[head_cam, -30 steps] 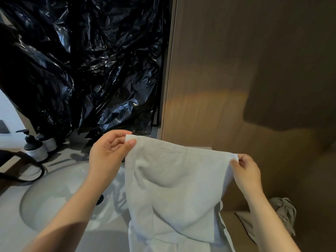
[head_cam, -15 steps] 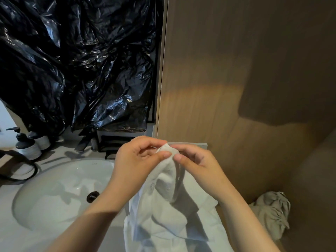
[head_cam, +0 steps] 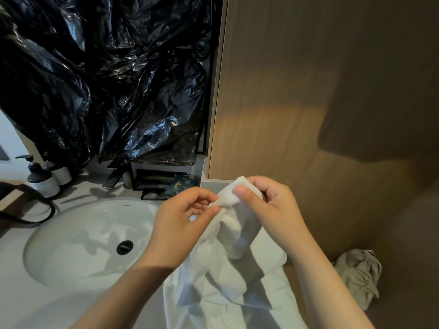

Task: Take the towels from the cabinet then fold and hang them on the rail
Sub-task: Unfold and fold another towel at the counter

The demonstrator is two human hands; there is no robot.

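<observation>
A white towel [head_cam: 228, 276] hangs folded in half in front of me, its two top corners brought together. My right hand [head_cam: 273, 210] pinches those corners between thumb and fingers. My left hand [head_cam: 183, 219] touches the same corners from the left, its fingers curled around the towel's edge. The towel's lower part drapes down over the counter edge and out of the bottom of the view. No rail is in view.
A white round sink [head_cam: 78, 241] lies at the left, with pump bottles [head_cam: 42, 179] behind it. Black plastic sheeting [head_cam: 107, 74] covers the wall above. A wooden panel [head_cam: 308, 103] rises ahead on the right. A crumpled grey cloth [head_cam: 358, 276] lies low right.
One second ago my hands held the towel spread wide by its corners. They have come together, and the towel now hangs doubled with both corners pinched in one spot.
</observation>
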